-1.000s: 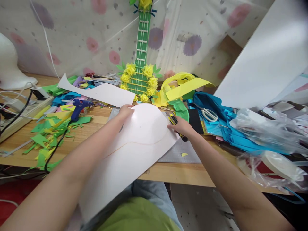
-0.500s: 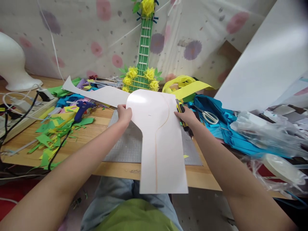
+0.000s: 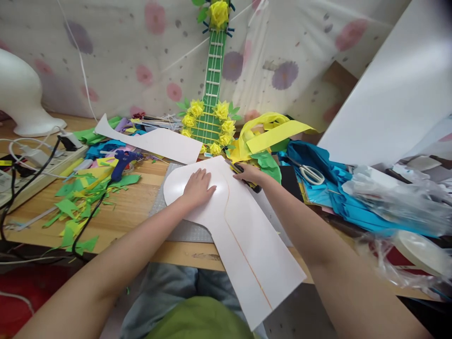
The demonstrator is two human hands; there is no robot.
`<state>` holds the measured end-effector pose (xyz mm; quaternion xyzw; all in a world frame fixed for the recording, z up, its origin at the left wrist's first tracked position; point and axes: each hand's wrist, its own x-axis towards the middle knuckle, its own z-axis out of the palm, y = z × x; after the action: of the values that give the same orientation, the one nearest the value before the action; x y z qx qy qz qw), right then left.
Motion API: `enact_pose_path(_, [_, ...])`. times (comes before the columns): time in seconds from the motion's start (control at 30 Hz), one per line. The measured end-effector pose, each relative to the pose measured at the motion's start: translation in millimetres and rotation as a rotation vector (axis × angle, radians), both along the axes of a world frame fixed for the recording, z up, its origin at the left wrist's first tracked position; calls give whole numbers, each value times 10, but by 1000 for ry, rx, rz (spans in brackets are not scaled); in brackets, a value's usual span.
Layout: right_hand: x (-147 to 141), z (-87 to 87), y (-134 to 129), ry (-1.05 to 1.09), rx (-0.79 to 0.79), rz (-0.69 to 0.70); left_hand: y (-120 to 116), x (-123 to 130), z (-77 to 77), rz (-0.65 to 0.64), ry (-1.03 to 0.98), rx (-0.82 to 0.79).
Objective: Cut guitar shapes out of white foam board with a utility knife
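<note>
A white board [image 3: 233, 226] with one rounded end and a drawn orange-brown line lies over the grey cutting mat [image 3: 197, 232], its straight end past the table's front edge. Flat on the rounded part, with fingers spread, rests my left hand [image 3: 198, 187]. My right hand [image 3: 249, 173] is closed around a black and yellow cutter [image 3: 254, 186] at the board's upper right edge. Behind the board lies a white cut-off piece [image 3: 165, 143]. A green paper guitar [image 3: 213, 84] with yellow flowers stands at the back.
A blue glue gun [image 3: 122, 165] and green and yellow scraps [image 3: 72, 205] lie at left, near a power strip [image 3: 38, 174] and a white foam head [image 3: 24, 94]. Scissors [image 3: 311, 174] sit on blue paper [image 3: 367, 209] at right, beside plastic bags [image 3: 406, 193].
The board has been lowered and turned, its straight end swinging right. My left hand has moved from its edge onto its surface. My right hand has shifted left with the cutter.
</note>
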<state>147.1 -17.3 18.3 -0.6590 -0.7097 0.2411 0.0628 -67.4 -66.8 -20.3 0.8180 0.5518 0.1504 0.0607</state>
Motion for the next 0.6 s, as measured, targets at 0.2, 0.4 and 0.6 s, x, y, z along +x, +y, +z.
enact_pose_path(0.2, [-160,-59,272,-262,-32,192,77,-154,-173,69,122,-79])
enact_pose_path(0.4, [-386,97,357,-491,191,321,51,-184,-270,103,154,-99])
enact_pose_path(0.6, [-326,322,376,-452,19,283,6,-210,-279,111,134,-73])
